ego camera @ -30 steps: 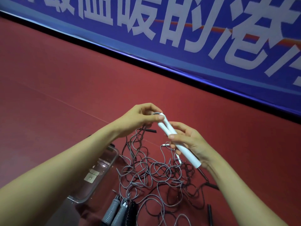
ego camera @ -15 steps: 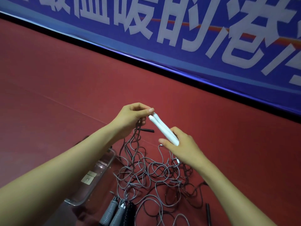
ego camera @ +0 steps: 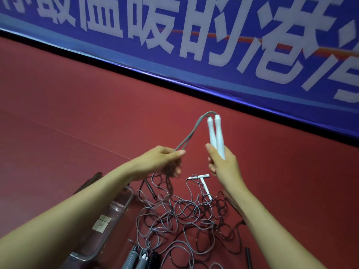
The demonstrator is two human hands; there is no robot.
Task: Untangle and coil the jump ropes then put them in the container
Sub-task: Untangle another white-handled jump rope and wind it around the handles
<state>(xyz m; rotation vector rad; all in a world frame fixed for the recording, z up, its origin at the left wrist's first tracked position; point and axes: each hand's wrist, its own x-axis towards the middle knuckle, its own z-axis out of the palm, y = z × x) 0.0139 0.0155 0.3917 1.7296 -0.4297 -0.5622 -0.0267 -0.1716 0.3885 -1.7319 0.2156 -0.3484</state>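
A person's right hand (ego camera: 223, 166) grips two white handles (ego camera: 215, 136) upright; the left hand (ego camera: 163, 162) pinches their grey cord (ego camera: 191, 133) (apparently doubled) above tangled ropes (ego camera: 186, 216).

The person's right grip (ego camera: 223, 167) held two white handles (ego camera: 216, 136) upright, side by side. A doubled grey cord (ego camera: 191, 133) arched from their tops down to the left grip (ego camera: 161, 162), which pinched it. Below, tangled ropes (ego camera: 184, 216) lay on the red floor (ego camera: 77, 113) beside a clear container (ego camera: 118, 208). A blue banner (ego camera: 136, 45) ran behind.
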